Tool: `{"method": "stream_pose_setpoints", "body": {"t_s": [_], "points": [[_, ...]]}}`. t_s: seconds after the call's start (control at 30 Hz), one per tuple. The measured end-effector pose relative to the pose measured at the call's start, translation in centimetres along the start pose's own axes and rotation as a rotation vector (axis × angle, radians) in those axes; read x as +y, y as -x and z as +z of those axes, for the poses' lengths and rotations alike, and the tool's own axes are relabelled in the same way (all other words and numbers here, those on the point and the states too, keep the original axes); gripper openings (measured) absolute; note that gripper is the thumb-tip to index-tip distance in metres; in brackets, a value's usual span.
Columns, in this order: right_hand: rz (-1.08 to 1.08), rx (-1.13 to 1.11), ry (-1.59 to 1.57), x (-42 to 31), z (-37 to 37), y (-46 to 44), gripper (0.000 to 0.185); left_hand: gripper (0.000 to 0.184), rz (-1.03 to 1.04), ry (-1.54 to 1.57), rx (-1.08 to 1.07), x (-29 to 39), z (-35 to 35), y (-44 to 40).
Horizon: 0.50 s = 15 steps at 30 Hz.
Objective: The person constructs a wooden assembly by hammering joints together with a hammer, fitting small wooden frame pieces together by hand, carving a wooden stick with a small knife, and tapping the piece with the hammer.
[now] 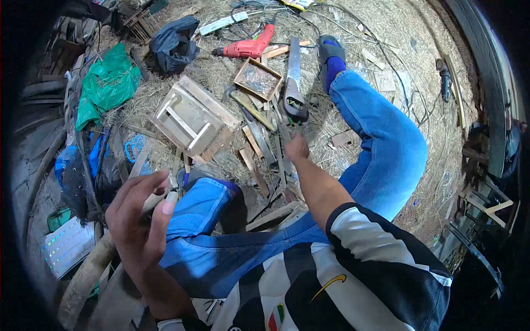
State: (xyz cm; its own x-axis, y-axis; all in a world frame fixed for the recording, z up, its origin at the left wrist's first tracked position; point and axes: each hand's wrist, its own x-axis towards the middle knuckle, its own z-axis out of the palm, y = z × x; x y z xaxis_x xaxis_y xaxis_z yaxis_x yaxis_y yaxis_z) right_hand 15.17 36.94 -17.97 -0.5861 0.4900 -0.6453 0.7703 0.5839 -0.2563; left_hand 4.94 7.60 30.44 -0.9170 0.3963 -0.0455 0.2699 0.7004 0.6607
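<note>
The saw (293,69) is lying on the straw-strewn ground (441,171), its blade pointing away from the person and its dark handle sitting just beyond the right hand (297,147). That hand is hanging low with its fingers bunched rather than spread; whether it is gripping or touching anything I cannot tell. The left hand (138,220) is hovering nearer the camera, half open, its fingers curling toward the thumb; something small and pale is showing at the thumb tip, but I cannot tell whether it is being held. The drill (251,46) is lying beyond an open wooden box (258,79), which is sitting just left of the saw, and a wooden frame (190,118) is resting farther left. Wood strips (253,142) are lying near the right hand. The saw is probably handling as a fairly light tool: a rigid grip, and a thin, smooth blade likely to flex sideways. The handle is offering the sound hold; the toothed edge is calling for clear fingers. Nothing about it is looking fragile. As for marks, the striped shirt (342,276) is carrying a yellow swoosh and a small red, white and green badge, while a yellow packet (301,3) is showing print too small to read.
</note>
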Motion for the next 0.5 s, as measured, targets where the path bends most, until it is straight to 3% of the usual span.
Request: {"method": "stream_pose_setpoints", "body": {"t_s": [0.03, 0.13, 0.27, 0.4, 0.47, 0.5], "points": [[-0.036, 0.173, -0.096, -1.0, -0.3, 1.0, 0.042, 0.033, 0.000, 0.007, -0.001, 0.0, -0.1, 0.1], [-0.043, -0.029, -0.068, -1.7, 3.8, -0.1, 0.038, 0.033, -0.002, 0.030, 0.010, 0.1, -0.3, 0.3], [-0.056, -0.118, -0.091, -2.6, 3.5, 0.5, 0.031, 0.032, 0.051, 0.036, 0.018, -0.7, -0.4, 0.6], [0.006, -0.038, -0.188, -2.9, 4.9, -0.4, 0.028, 0.032, 0.011, 0.033, 0.047, -0.5, -0.4, 0.9], [0.240, -0.245, -0.710, -3.7, 3.3, 0.1, 0.027, 0.032, -0.003, 0.014, 0.072, -0.2, -0.5, 1.0], [0.235, -0.244, -0.706, -3.4, 3.5, 0.1, 0.027, 0.032, -0.051, -0.033, 0.069, 0.1, -0.7, 1.0]]}}
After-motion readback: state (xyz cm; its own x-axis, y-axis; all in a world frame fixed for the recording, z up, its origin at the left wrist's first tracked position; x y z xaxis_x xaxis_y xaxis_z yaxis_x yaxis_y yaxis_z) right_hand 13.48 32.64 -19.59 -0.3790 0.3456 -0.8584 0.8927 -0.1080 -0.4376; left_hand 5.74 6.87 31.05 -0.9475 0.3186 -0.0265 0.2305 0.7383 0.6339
